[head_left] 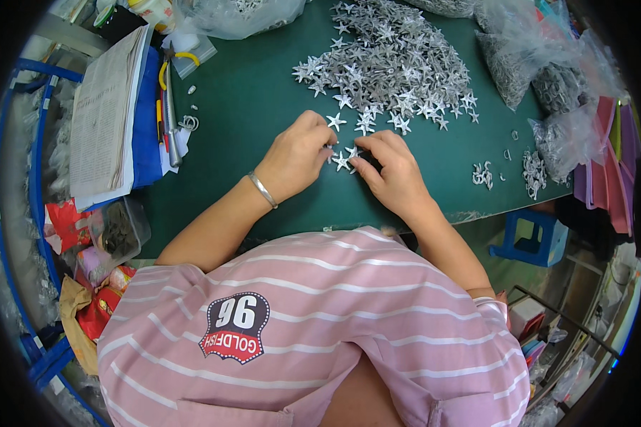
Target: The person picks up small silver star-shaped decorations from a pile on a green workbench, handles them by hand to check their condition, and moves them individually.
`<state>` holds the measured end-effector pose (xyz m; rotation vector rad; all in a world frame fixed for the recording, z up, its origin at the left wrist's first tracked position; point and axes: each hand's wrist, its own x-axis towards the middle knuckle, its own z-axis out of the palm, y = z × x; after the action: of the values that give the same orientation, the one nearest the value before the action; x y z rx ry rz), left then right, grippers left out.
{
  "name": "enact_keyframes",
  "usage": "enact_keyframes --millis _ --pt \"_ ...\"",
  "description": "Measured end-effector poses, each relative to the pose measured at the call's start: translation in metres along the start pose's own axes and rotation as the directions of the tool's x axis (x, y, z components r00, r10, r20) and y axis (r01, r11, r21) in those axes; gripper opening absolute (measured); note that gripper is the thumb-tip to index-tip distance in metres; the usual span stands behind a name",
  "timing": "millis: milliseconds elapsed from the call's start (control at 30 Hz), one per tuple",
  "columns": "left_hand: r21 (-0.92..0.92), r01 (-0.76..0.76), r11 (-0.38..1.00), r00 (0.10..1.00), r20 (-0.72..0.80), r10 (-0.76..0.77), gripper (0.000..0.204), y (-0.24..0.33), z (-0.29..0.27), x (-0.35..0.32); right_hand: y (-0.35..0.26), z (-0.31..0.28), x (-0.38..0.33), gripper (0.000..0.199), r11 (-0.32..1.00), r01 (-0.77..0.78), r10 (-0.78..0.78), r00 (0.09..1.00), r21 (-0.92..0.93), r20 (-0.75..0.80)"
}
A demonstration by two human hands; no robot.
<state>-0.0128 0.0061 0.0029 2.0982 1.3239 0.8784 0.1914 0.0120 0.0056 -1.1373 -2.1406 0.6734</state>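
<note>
Both my hands meet over the green tabletop, just below a large heap of silver starfish-shaped metal pieces (pixel 399 64). My right hand (pixel 395 174) is closed, thumb and forefinger pinching the edge of a silver starfish piece (pixel 351 152). Right beside it, another starfish piece (pixel 340 161) lies between my two hands. My left hand (pixel 295 156), with a silver bangle (pixel 263 191) on its wrist, is closed in a pinch. What its fingertips hold is too small to make out. A few loose stars, one of them a single starfish (pixel 336 122), lie just beyond my fingers.
Small white-silver hooks and rings (pixel 482 175) lie to the right. Clear plastic bags of metal parts (pixel 509 67) line the right rear. At left are a stack of papers (pixel 107 114), yellow-handled pliers (pixel 165 71) and a blue rack (pixel 39 142). A blue stool (pixel 530 238) stands below right.
</note>
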Motion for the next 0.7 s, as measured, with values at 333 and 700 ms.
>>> enact_keyframes --millis 333,700 --pt "0.118 -0.091 0.989 0.996 0.015 0.090 0.021 0.004 -0.004 -0.011 0.004 0.000 0.007 0.018 0.997 -0.053 0.051 0.998 0.048 0.046" --pt "0.058 -0.185 0.981 0.981 0.064 0.181 0.013 0.005 -0.022 -0.026 0.005 0.003 0.010 0.013 0.972 -0.143 0.135 0.989 -0.188 -0.057"
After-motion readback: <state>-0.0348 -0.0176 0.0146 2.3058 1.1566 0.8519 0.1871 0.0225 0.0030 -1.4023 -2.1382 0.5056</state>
